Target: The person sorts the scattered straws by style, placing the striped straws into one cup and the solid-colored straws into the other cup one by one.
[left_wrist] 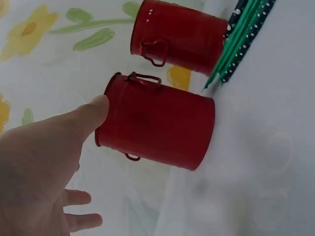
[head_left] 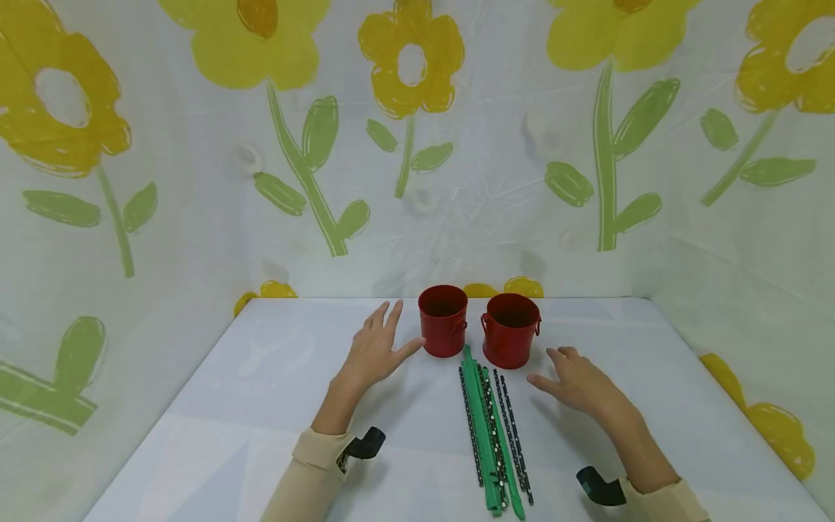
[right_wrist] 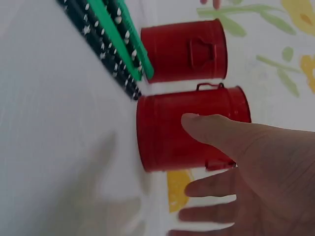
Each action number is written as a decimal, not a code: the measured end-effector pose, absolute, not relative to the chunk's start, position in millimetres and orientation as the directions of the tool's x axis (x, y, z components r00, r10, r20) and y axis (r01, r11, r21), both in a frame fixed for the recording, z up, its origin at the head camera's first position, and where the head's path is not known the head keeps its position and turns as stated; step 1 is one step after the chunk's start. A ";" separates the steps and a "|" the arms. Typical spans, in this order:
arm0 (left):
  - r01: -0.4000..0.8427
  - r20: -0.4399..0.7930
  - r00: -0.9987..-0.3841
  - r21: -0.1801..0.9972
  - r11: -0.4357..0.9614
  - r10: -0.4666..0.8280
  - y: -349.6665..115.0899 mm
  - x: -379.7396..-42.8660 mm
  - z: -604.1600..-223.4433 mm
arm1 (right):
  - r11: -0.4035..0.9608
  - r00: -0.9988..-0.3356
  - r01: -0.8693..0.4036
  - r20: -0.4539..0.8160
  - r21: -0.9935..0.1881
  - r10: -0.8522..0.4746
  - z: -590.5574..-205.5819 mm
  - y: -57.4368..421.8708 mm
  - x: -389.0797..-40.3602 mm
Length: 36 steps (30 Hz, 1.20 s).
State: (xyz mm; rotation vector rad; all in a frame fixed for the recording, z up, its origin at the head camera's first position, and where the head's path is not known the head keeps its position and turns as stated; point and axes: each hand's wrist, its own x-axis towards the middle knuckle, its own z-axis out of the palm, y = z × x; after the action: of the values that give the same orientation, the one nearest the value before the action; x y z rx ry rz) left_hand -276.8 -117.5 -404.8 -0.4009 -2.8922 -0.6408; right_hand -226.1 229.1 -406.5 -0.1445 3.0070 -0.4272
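Note:
Two small red metal buckets with wire side handles stand upright side by side on the white table. Beside the left bucket (head_left: 442,322) is my left hand (head_left: 375,351), its fingers spread and its thumb tip right at the bucket's side. My right hand (head_left: 580,380) hovers to the right of the right bucket (head_left: 511,332), fingers extended and holding nothing. In the right wrist view, the thumb (right_wrist: 206,129) overlaps the nearer red bucket (right_wrist: 172,130). A bundle of green strips (head_left: 479,428) and black straws with white dots (head_left: 512,435) lies lengthwise in front of the buckets.
The white tabletop (head_left: 261,406) ends at a back edge just behind the buckets. Pale curtains (head_left: 483,188) printed with yellow flowers hang around the back and both sides. A black camera mount (head_left: 367,444) sits on the left wrist, another mount (head_left: 599,487) on the right.

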 end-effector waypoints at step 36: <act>0.378 0.304 -0.924 0.822 0.426 0.233 -70.2 -333.1 -434.8 | 0.900 -0.945 0.055 -0.315 -0.432 -0.093 -405.8 161.1 -234.4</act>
State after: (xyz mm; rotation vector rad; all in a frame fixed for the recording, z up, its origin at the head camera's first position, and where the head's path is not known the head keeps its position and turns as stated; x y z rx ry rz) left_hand -333.1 -70.2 -434.8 -0.5460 -2.5292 -1.5150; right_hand -234.4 161.1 -405.8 -0.0277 2.7346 -0.6348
